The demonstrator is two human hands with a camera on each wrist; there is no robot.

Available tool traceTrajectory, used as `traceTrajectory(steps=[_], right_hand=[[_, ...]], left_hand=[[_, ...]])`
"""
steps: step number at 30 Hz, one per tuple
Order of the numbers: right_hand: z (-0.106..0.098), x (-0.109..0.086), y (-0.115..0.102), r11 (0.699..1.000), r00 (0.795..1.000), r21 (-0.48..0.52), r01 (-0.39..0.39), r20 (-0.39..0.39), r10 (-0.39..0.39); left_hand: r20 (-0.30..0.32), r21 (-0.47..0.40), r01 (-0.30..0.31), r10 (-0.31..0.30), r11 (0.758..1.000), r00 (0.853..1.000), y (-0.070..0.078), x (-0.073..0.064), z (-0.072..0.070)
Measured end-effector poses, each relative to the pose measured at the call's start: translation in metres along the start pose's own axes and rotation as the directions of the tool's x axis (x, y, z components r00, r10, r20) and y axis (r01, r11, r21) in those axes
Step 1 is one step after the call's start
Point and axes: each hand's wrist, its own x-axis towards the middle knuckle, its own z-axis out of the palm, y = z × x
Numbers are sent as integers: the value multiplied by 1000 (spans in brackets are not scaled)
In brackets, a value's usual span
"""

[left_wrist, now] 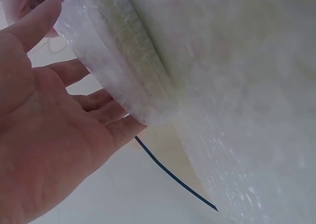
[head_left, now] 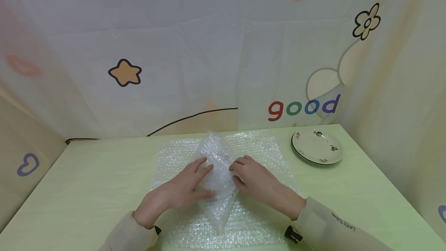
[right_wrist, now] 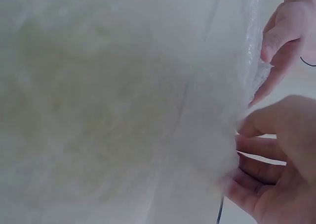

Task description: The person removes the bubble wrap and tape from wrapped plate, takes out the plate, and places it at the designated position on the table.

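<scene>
A clear sheet of bubble wrap (head_left: pixel 258 227) lies spread on the table. On its middle sits a folded bubble wrap bundle (head_left: pixel 217 150), pointed at the far and near ends; what it may contain cannot be made out. Fingers spread, my left hand (head_left: pixel 182 187) rests against the bundle's left side, and in the left wrist view its fingertips touch the wrap's rounded edge (left_wrist: pixel 111 80). From the right, my right hand (head_left: pixel 256 179) pinches the bundle's edge with curled fingers and thumb. The right wrist view has this hand (right_wrist: pixel 276 159) at the wrap's margin.
White plates (head_left: pixel 317 146) with small printed motifs stand stacked at the back right of the pale green table (head_left: pixel 87 181). Behind and beside the table hangs a printed curtain (head_left: pixel 167 69).
</scene>
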Motion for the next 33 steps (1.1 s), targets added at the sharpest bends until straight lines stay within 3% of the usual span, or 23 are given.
traceTrajectory(steps=[14, 33], right_hand=[[-6, -8, 2, 997, 989, 77, -24, 147, 13], [-2, -8, 5, 996, 995, 59, 61, 78, -66]], left_hand=[[20, -16, 40, -39, 999, 999, 1, -1, 0], [30, -23, 31, -30, 999, 999, -4, -2, 1]])
